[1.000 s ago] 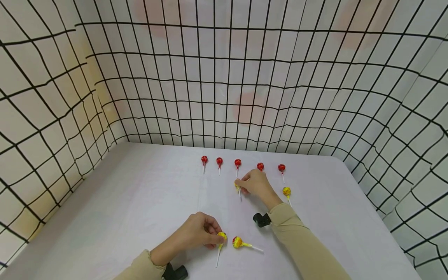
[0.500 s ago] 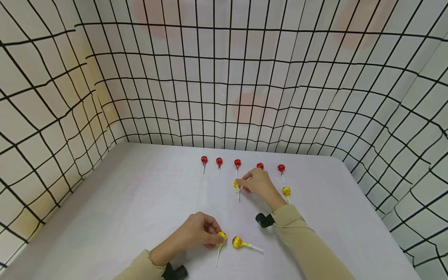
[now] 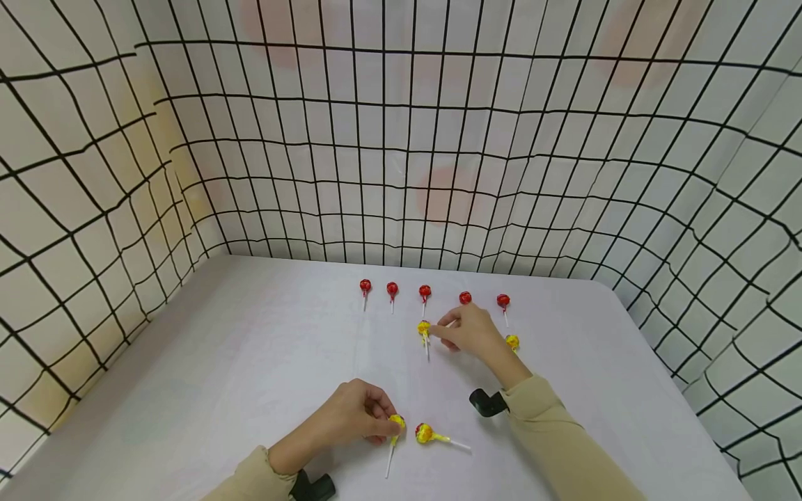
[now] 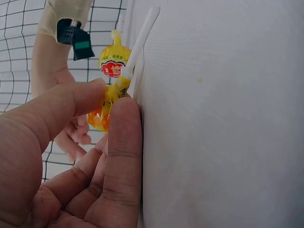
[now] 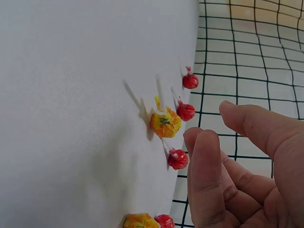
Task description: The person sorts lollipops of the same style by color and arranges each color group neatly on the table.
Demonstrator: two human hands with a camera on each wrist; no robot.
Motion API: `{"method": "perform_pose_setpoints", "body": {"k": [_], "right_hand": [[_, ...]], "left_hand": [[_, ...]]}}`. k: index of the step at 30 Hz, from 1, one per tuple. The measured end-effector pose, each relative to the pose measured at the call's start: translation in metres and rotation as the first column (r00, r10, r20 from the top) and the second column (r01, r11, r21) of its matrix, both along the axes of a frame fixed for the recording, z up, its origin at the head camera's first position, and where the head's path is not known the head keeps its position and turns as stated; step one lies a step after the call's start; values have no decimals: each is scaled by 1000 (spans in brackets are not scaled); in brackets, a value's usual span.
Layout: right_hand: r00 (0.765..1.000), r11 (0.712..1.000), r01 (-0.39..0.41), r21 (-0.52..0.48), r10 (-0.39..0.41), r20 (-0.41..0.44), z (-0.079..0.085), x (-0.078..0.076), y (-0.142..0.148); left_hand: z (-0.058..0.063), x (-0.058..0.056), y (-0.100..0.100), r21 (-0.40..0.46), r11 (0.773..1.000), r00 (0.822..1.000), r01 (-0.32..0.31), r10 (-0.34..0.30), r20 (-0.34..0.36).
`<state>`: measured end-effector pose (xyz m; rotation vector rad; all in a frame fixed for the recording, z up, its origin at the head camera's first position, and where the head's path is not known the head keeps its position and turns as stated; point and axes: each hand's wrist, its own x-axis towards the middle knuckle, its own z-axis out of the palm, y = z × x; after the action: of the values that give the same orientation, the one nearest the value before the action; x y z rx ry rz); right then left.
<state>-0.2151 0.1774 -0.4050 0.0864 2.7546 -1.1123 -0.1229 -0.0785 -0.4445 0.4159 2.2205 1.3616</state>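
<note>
My left hand (image 3: 357, 416) pinches a yellow lollipop (image 3: 397, 422) between thumb and forefinger at the front of the table, its white stick pointing toward me. Beside it another yellow lollipop (image 3: 424, 433) lies with its stick to the right. Farther back, my right hand (image 3: 471, 331) hovers just right of a yellow lollipop (image 3: 424, 328) that lies below the middle red lollipop (image 3: 425, 291). In the right wrist view, thumb and fingers are apart with nothing between them, and that yellow candy (image 5: 165, 124) rests free on the cloth.
Several red lollipops form a row along the far side, including one at the left end (image 3: 365, 285) and one at the right end (image 3: 503, 300). Below the latter, a yellow lollipop (image 3: 512, 342) is partly covered by the right forearm. Black grid netting (image 3: 401, 146) encloses the white table (image 3: 250, 334).
My right hand has let go of the yellow lollipop below the red row and drawn slightly to the right. The left hand has stayed in place with its lollipop.
</note>
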Motion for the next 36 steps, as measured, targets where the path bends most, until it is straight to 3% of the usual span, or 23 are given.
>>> {"method": "perform_pose_setpoints", "body": {"k": [12,20,30,36], "right_hand": [[994,994,-105,26,106,-35,2,36,9],[985,985,-171,0,171,-33,-2,69,14],[943,938,-332,-96,331,-22,-16,98,24],[933,923,-355,-148,359,5,-23,111,25]], "left_hand": [[-2,-1,0,-3,1000,1000,3,-3,-1],[0,0,0,-7,1000,1000,2,-2,2],[1,1,1,-9,1000,1000,-2,2,2],[1,1,1,-12,1000,1000,-6,6,1]]}}
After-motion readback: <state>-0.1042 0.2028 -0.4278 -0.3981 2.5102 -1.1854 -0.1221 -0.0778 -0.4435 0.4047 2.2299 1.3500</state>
